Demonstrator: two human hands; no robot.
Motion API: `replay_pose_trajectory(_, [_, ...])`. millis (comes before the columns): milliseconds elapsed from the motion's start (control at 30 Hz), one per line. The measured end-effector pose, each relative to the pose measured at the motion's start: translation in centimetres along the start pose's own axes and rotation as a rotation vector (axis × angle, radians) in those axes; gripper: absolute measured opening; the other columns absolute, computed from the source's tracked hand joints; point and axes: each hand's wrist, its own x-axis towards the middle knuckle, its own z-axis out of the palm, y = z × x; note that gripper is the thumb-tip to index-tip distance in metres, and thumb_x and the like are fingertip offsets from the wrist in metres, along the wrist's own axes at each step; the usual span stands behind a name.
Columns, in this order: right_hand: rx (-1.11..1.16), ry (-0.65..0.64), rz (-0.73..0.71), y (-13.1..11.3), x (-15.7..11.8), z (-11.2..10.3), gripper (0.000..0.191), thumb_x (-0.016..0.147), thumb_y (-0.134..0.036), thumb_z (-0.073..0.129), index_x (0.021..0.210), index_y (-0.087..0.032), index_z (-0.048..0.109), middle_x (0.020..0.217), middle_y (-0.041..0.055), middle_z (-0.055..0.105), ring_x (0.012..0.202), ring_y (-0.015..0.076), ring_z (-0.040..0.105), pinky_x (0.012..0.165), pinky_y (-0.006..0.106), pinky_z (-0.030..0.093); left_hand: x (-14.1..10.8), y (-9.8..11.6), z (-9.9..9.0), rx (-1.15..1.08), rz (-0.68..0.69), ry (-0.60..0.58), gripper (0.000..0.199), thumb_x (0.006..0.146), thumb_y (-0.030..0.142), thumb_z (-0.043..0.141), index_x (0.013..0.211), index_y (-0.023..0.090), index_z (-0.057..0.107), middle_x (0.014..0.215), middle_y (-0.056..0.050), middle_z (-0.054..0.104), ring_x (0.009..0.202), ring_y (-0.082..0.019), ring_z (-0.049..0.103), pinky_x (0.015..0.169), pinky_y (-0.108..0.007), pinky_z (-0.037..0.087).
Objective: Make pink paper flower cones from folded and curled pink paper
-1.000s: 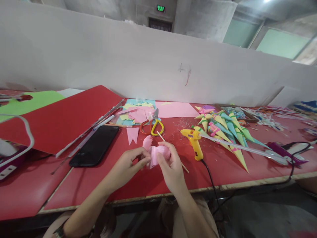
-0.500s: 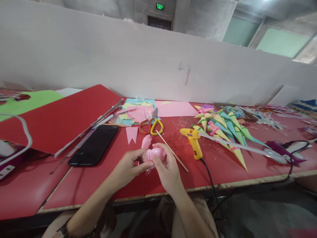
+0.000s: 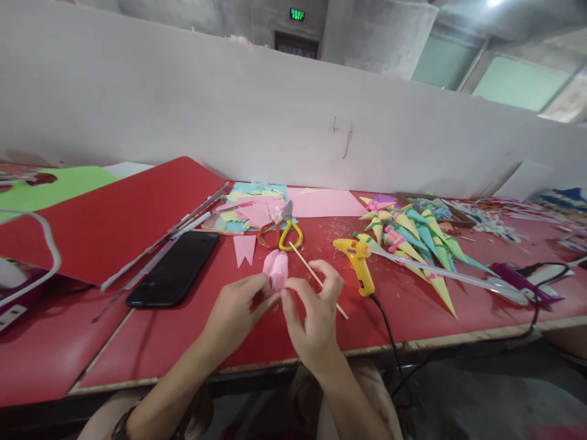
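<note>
Near the table's front edge, my left hand (image 3: 241,308) pinches the lower end of a pink piece (image 3: 276,269), which points up and away from me. My right hand (image 3: 314,308) is at its right side, thumb and forefinger pinched together at the piece's lower end; what lies between those fingertips is too small to tell. A thin wooden stick (image 3: 340,310) lies on the table, partly behind my right hand. Just beyond the pink piece are scissors (image 3: 290,235) with red and yellow handles. A notched pink paper piece (image 3: 244,249) lies to their left.
A black phone (image 3: 174,269) lies at left, beside a large red sheet (image 3: 119,214). To the right are a yellow glue gun (image 3: 360,263) with a long clear glue stick, its black cord, and a pile of coloured paper cones (image 3: 424,235). Paper scraps (image 3: 252,208) lie behind the scissors.
The rounded, shiny pink bundle between my hands now shows as a narrower upright piece. My right hand has drawn back from around it, its fingers now bent at the lower end.
</note>
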Motion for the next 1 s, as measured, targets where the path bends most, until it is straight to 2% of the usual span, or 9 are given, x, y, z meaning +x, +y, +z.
replay_pose_trajectory(133, [0.228,-0.245,0.094,0.3,0.5,-0.1,0.006,0.080,-0.022,0.052,0.082,-0.021,0.057,0.083,0.0031,0.051,0.080,0.0172,0.052,0.074,0.031,0.044,-0.3,-0.7,0.3,0.173,0.028,-0.037,0.021,0.074,0.025,0.052,0.056,0.019,0.044,0.054,0.003,0.054,0.048,-0.011,0.047,0.048,-0.019,0.032])
replay_pose_trajectory(333, [0.415,-0.388,0.126,1.0,1.1,-0.7,0.012,0.084,-0.020,0.046,0.076,-0.018,0.055,0.078,0.0016,0.053,0.076,0.0132,0.052,0.071,0.024,0.042,-0.1,-0.8,0.3,0.273,0.350,0.020,0.030,0.084,0.030,0.048,0.057,0.019,0.044,0.050,0.005,0.052,0.045,-0.011,0.046,0.049,-0.020,0.032])
replay_pose_trajectory(500, [0.394,-0.425,0.119,1.4,1.5,-1.0,0.016,0.083,-0.017,0.043,0.070,-0.018,0.051,0.073,0.0004,0.051,0.071,0.0123,0.050,0.066,0.022,0.039,0.3,-0.2,0.2,0.326,0.522,0.057,0.036,0.090,0.031,0.040,0.056,0.019,0.042,0.048,0.005,0.053,0.044,-0.010,0.045,0.056,-0.022,0.036])
replay_pose_trajectory(633, [0.330,-0.532,0.165,1.6,1.2,-1.2,0.010,0.077,-0.014,0.045,0.070,-0.018,0.050,0.066,-0.0018,0.052,0.063,0.0114,0.049,0.060,0.021,0.037,0.3,-0.1,0.4,0.403,0.601,-0.005,0.036,0.092,0.026,0.037,0.057,0.019,0.044,0.047,0.005,0.053,0.042,-0.011,0.044,0.055,-0.024,0.035])
replay_pose_trajectory(800, [0.251,-0.525,0.162,1.8,0.7,-1.0,0.018,0.073,-0.013,0.044,0.057,-0.019,0.038,0.054,-0.0057,0.038,0.051,0.0085,0.036,0.049,0.021,0.024,0.3,0.1,0.5,0.480,0.622,-0.057,0.034,0.091,0.018,0.036,0.057,0.018,0.045,0.047,0.004,0.051,0.042,-0.012,0.045,0.052,-0.024,0.034])
replay_pose_trajectory(1000, [0.307,-0.431,0.139,1.5,1.0,-1.1,0.028,0.075,-0.016,0.043,0.052,-0.019,0.026,0.050,-0.0068,0.027,0.047,0.0065,0.028,0.047,0.021,0.019,0.4,0.3,0.3,0.487,0.606,-0.086,0.034,0.091,0.018,0.034,0.060,0.018,0.049,0.048,0.004,0.054,0.041,-0.011,0.044,0.049,-0.024,0.031])
